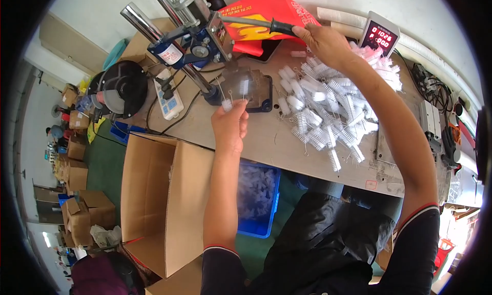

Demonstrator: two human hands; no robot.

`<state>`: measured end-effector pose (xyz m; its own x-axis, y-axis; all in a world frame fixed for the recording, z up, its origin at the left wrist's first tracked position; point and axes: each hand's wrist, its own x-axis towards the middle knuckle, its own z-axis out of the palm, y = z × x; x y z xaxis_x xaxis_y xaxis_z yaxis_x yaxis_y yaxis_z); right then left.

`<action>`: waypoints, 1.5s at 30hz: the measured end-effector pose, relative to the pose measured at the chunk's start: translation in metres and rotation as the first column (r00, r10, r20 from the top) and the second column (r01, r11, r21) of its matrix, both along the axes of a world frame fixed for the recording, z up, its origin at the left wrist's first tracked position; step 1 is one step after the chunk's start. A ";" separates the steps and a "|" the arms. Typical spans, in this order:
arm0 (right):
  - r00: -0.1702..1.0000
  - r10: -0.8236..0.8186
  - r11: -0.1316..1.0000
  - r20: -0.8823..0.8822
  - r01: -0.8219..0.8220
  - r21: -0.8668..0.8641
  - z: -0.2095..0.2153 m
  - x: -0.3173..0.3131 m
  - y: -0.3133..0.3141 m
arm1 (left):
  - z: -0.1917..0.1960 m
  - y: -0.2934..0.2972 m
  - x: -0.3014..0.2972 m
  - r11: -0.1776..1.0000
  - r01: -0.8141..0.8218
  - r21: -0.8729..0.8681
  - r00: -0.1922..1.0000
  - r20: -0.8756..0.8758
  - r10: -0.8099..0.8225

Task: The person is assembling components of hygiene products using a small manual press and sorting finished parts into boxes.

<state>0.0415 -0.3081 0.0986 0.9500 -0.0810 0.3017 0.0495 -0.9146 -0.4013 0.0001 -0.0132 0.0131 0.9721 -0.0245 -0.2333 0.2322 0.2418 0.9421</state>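
Gripping black handle (283,28): right hand (325,43), fingers wrapped round
White brush (226,105): left hand (228,123)'s pinching it, loop pointing far
Press base (263,93): just beyond, left hand's nearer btw

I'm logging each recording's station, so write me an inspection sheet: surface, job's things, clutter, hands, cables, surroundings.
Surface: brownish table, partly covered.
Job's things: lever press; heaped white brushes to its right.
Clutter: red bag at back, open carton in front.
Hands: left hand holds small brush by the press; right hand grips black handle.
Cables: black plug in power strip; black cords tangled at right.
Surroundings: cartons, green floor at left.
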 end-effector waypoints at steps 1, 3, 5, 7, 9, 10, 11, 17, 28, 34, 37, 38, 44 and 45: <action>1.000 0.000 1.000 0.012 0.000 0.003 -0.005 0.000 0.001 | 0.000 0.001 0.001 1.000 0.004 -0.002 1.000 0.004 -0.004; 1.000 -0.002 1.000 0.024 0.002 0.006 -0.015 0.001 0.005 | -0.001 0.004 0.003 1.000 0.013 -0.017 0.999 -0.032 -0.013; 1.000 -0.027 0.998 0.009 0.027 0.061 -0.025 0.003 0.008 | -0.002 0.004 0.006 0.999 0.035 -0.030 0.999 -0.026 -0.036; 1.000 -0.019 0.999 -0.016 0.019 0.027 -0.021 0.000 0.010 | 0.000 0.005 0.006 0.998 0.045 -0.039 0.999 -0.024 -0.046; 0.999 -0.016 1.000 -0.043 0.016 -0.005 -0.019 -0.001 0.011 | 0.003 0.004 0.005 0.998 0.045 -0.043 0.998 -0.040 -0.047; 0.998 -0.042 0.998 -0.054 0.040 -0.047 -0.019 -0.001 0.011 | 0.002 0.004 0.006 0.998 0.047 -0.041 0.998 -0.045 -0.049; 0.996 -0.070 0.994 -0.061 0.064 -0.089 -0.018 -0.002 0.012 | 0.002 0.004 0.008 0.997 0.054 -0.047 0.998 -0.037 -0.056; 0.993 -0.055 0.997 -0.103 0.049 -0.057 -0.028 0.003 0.025 | -0.009 0.010 0.011 0.997 0.073 -0.041 0.996 -0.040 -0.074; 0.967 0.092 0.902 0.236 0.020 -0.432 0.008 -0.009 0.001 | -0.018 0.000 -0.001 0.987 0.030 -0.157 0.999 -0.007 -0.032; 0.976 0.112 0.931 0.188 -0.037 -0.364 -0.017 -0.001 0.017 | -0.014 -0.005 -0.002 0.991 -0.003 -0.132 1.000 -0.013 0.002; 0.988 0.042 0.943 0.147 0.010 -0.334 -0.019 -0.002 0.033 | -0.012 -0.003 -0.003 0.992 -0.002 -0.128 1.000 -0.017 0.000; 0.995 0.030 0.941 0.091 0.003 -0.339 -0.015 -0.002 0.033 | -0.012 -0.002 -0.003 0.992 0.005 -0.128 1.000 -0.012 -0.007; 0.991 0.028 0.962 0.133 0.010 -0.273 -0.020 -0.002 0.028 | -0.015 0.000 0.003 0.988 0.013 -0.151 0.999 -0.035 -0.018; 0.993 -0.002 0.966 0.114 0.032 -0.258 -0.018 -0.008 0.030 | -0.014 0.000 0.003 0.990 0.023 -0.141 0.999 -0.045 -0.029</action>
<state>0.0334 -0.2779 0.0801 0.9081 -0.0019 0.4187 0.0640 -0.9876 -0.1433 0.0032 -0.0132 -0.0006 0.9587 -0.0854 -0.2714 0.2836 0.3641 0.8871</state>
